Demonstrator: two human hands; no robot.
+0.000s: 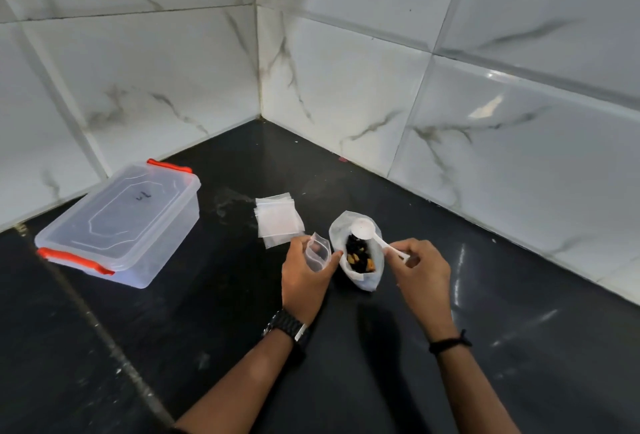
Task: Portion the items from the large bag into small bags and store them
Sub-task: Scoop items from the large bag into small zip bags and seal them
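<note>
Far left on the black counter (207, 312) I see the clear storage box (121, 222), lid on and orange clips at both ends, standing well apart from my work, so there is free counter between it and my hands for setting down filled bags. A counter seam runs diagonally just in front of it. Next comes the stack of empty small bags (277, 220), lying flat just beyond my left hand (304, 277). That hand curls round one small bag (319, 255), thumb and fingers pinching it upright with its mouth spread open; a few pieces seem to sit inside, though I cannot be sure. Just beside it stands the large bag (360, 253), mouth open, dark and yellow pieces showing. My right hand (420, 270) pinches the handle of the white scoop (363, 229), whose bowl rests at the far rim of the large bag. I judge the scooping step is in hand: I should dip modestly, keep the small bag's mouth touching the large bag's rim, and tip slowly. The tiled walls (485, 104) close in behind and to the right, so I keep strokes short.
</note>
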